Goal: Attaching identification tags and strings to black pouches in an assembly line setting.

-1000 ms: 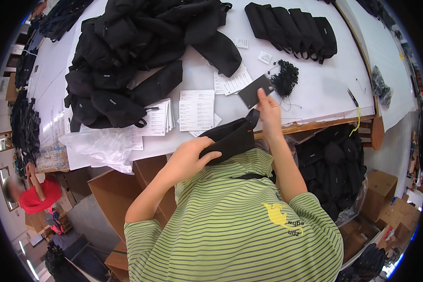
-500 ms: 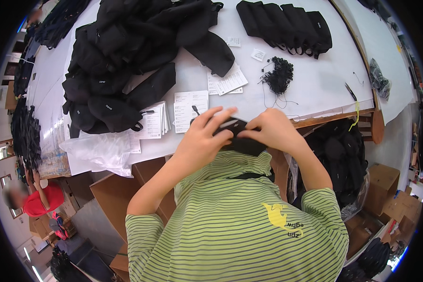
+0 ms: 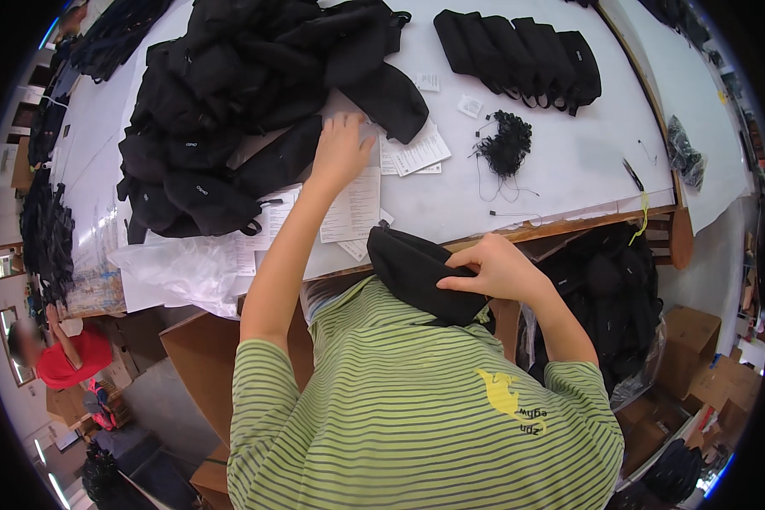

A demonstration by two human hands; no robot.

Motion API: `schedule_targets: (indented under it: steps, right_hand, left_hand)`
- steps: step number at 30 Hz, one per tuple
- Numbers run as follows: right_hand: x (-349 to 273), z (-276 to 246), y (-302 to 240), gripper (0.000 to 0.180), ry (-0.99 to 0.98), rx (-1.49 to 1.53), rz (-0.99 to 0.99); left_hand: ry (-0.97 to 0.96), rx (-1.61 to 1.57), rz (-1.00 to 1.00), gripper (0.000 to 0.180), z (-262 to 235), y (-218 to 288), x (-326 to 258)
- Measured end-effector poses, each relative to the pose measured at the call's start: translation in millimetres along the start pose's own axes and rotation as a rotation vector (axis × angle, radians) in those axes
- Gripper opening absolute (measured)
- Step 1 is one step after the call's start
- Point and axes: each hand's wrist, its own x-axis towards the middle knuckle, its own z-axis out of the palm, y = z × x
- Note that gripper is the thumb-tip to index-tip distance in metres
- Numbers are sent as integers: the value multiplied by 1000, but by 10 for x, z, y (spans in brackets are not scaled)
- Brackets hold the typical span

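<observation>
Near the table's front edge, the person's right hand (image 3: pixel 499 270) curls over a black fabric pouch (image 3: pixel 421 274), fingers closed on its right end and pressing it against the striped green shirt, so the pouch sits half over the wooden table edge and half against the chest. Farther in and to the left, the left hand (image 3: pixel 342 151) lies flat with fingers spread on white printed paper sheets (image 3: pixel 350 204), its fingertips touching the edge of a large heap of black pouches (image 3: pixel 229 110) that fills the far left of the white table (image 3: pixel 569 161). A neat overlapping row of finished black pouches (image 3: pixel 518 47) rests at the far right, well apart from the heap. Between that row and the near edge sits a tangled bundle of black string tags (image 3: pixel 505 144). A crumpled clear plastic bag (image 3: pixel 178 272) hangs off the near left edge; what it holds cannot be told. Below the table on the right, a clear plastic sack holding more black pouches (image 3: pixel 608 297) stands open beside cardboard boxes (image 3: pixel 688 340), whose contents are hidden.
</observation>
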Motion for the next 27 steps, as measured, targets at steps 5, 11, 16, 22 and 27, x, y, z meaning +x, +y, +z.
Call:
schedule_targets:
  steps: [5,11,16,22,27]
  right_hand:
    - [-35,-38,-66,29,19,-72,-1]
    - [-80,-114,-48,25,172,-82,-55]
    - [-13,-154,-13,20,404,-346,-197]
    - [167,-223,-147,16,451,-464,-320]
    - [299,-180,-257,15,634,-379,-397]
  left_hand:
    - [9,35,-84,33,222,35,317]
    - [-31,-222,-186,28,42,57,297]
    - [87,-704,-115,17,-581,580,62]
    - [-28,-469,211,15,-1031,1014,-412]
    - [437,-760,-305,56,-883,799,-712]
